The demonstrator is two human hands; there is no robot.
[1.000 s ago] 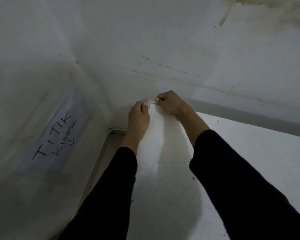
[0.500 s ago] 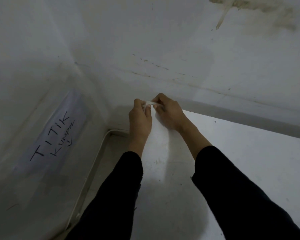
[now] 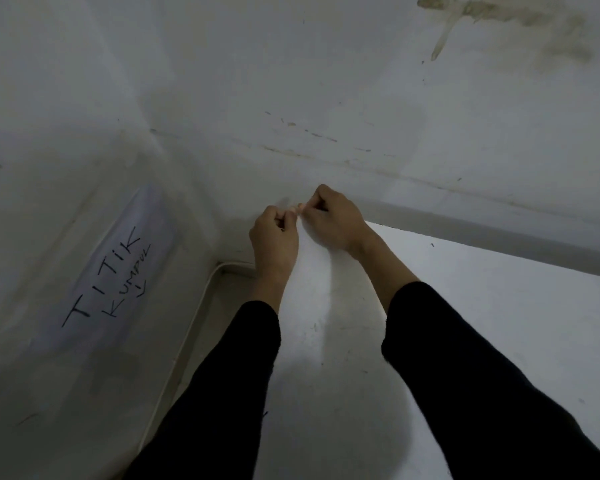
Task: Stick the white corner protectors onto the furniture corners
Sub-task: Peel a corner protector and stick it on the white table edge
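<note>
Two pinches on the now-hidden protector have been drawn together by left hand (image 3: pixel 274 233) and right hand (image 3: pixel 335 220); sticking is judged pending.

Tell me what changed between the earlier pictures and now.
The left hand and right hand drew their fingertips together, so the small white corner protector stretched between them earlier is now hidden in the pinch. Both hands still pinch it at the far corner of the flat white tabletop, and the white paper sign with black handwriting is unchanged.
</note>
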